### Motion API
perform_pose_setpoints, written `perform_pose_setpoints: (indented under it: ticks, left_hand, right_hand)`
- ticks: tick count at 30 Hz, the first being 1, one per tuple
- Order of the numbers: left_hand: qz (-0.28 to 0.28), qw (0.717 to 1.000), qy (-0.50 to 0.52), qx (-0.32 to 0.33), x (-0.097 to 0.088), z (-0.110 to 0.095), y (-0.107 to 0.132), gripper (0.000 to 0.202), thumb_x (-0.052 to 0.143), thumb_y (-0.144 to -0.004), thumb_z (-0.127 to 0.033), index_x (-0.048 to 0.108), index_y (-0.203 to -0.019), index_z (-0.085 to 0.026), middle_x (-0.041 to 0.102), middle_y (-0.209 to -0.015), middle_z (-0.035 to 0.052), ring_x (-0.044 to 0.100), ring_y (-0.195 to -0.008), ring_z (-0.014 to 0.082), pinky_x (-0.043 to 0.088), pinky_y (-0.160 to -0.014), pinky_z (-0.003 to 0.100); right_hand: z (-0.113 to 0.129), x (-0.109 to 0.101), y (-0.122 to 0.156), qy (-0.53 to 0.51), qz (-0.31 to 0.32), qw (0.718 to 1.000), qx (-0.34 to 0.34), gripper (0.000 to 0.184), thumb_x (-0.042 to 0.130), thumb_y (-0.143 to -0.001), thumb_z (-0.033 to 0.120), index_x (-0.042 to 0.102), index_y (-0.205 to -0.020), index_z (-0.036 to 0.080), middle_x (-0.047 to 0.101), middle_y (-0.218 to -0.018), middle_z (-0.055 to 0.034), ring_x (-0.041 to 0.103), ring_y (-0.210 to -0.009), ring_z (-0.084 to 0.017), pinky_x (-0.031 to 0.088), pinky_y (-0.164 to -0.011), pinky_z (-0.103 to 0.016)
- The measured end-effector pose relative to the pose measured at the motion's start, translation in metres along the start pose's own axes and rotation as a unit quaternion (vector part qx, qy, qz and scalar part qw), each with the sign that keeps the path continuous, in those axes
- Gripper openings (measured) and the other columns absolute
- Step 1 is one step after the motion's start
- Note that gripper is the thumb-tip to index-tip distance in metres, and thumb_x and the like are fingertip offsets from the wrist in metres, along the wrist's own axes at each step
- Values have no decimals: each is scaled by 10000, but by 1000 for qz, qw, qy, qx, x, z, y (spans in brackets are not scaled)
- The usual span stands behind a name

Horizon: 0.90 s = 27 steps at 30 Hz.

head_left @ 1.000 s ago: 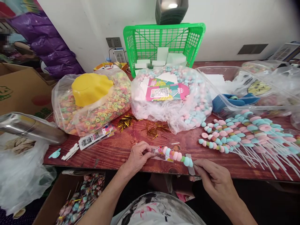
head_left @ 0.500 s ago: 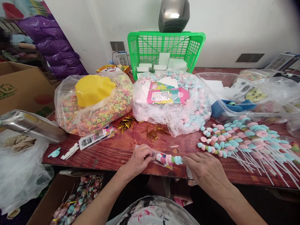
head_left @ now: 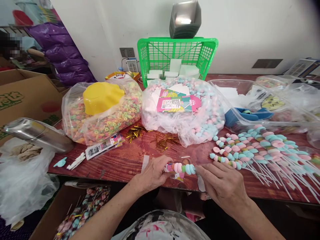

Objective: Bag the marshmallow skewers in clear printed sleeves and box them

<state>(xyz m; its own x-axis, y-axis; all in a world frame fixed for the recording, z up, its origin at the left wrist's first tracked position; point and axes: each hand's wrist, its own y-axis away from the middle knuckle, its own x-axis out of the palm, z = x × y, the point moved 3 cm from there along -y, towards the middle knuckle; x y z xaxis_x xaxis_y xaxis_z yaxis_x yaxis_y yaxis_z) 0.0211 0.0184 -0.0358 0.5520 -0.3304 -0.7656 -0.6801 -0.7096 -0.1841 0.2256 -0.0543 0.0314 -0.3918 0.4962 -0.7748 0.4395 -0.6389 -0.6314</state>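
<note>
My left hand (head_left: pixel 154 173) is closed around one end of a marshmallow candy skewer (head_left: pixel 184 168) with pink, green and light-blue pieces. Clear printed plastic shows at that end, beside my fingers. At the blue end, my right hand (head_left: pixel 222 181) pinches the skewer, its fingertips partly hidden. Under the candy, a colourful printed wrapper (head_left: pixel 179 176) lies at the table's front edge. To the right rests a pile of similar candy skewers (head_left: pixel 265 143) on white sticks. Gold twist ties (head_left: pixel 163 142) are scattered behind my hands.
Bags of ring candy (head_left: pixel 107 120) and marshmallows (head_left: pixel 210 116) stand behind, before a green basket (head_left: pixel 178 40). A steel flask (head_left: pixel 50 136) and flat printed wrappers (head_left: pixel 102 146) are at left. Below sits a carton of wrapped candy (head_left: pixel 80 213). A clear tub (head_left: pixel 250 116) stands at right.
My left hand has slid right along the skewer and covers more of its wrapped end. My right hand stays at the blue end. The whole view has shifted slightly.
</note>
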Motion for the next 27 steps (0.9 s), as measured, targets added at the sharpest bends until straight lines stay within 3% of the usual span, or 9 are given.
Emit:
perform_pose_setpoints:
  ticks: [4, 9, 14, 18, 21, 24, 27]
  left_hand:
    - [45, 998, 4, -53, 4, -19, -6, 347, 589, -842, -518, 564, -872, -173, 611, -801, -4, 529, -713, 147, 345, -642, 269]
    - [73, 987, 96, -103, 5, -36, -17, 378, 672, -761, -533, 572, -837, -176, 566, -734, -43, 468, -662, 120, 303, -589, 236]
    - [65, 974, 179, -120, 0, -44, -21, 419, 769, -689, -379, 568, -1007, -194, 592, -859, -38, 512, -767, 141, 370, -667, 233]
    - [147, 959, 223, -93, 1, -50, -18, 513, 782, -649, -221, 574, -1117, -213, 622, -972, -20, 545, -868, 171, 406, -777, 263]
    - [208, 932, 290, -64, 4, -54, -17, 647, 794, -624, -209, 542, -1219, -225, 626, -1054, 1, 558, -942, 199, 427, -833, 290]
    - [212, 921, 322, -57, 7, -55, -20, 812, 794, -603, -171, 450, -1334, -250, 590, -1179, 25, 545, -1043, 225, 424, -911, 324]
    - [195, 934, 295, -52, 10, -59, -23, 845, 725, -633, -100, 379, -1388, -253, 584, -1185, 41, 555, -1037, 224, 434, -907, 333]
  right_hand:
    - [7, -7, -3, 30, 8, 999, -44, 174, 484, -857, 59, 622, -945, 117, 655, -743, -51, 505, -698, -168, 328, -637, -318]
    - [8, -17, -15, 59, 65, 991, -106, 158, 478, -854, 101, 615, -922, 136, 628, -745, -47, 486, -675, -171, 315, -651, -337]
    - [-6, -28, -22, 99, 78, 986, -107, 158, 470, -887, 156, 619, -938, 149, 616, -759, -55, 482, -691, -181, 308, -662, -344]
    - [-21, -30, -20, 114, 98, 982, -116, 156, 491, -855, 113, 619, -911, 181, 604, -792, -54, 471, -707, -186, 298, -680, -345]
    - [-31, -29, -18, 92, 135, 977, -136, 111, 539, -852, 166, 609, -932, 198, 597, -838, -59, 469, -757, -199, 302, -703, -346]
    - [-32, -28, -17, 67, 188, 969, -143, 144, 578, -860, 284, 587, -977, 200, 585, -860, -60, 468, -784, -206, 301, -700, -343]
    - [-23, -25, -16, 36, 223, 966, -129, 90, 593, -834, 235, 556, -911, 205, 580, -830, -36, 472, -742, -186, 287, -673, -324]
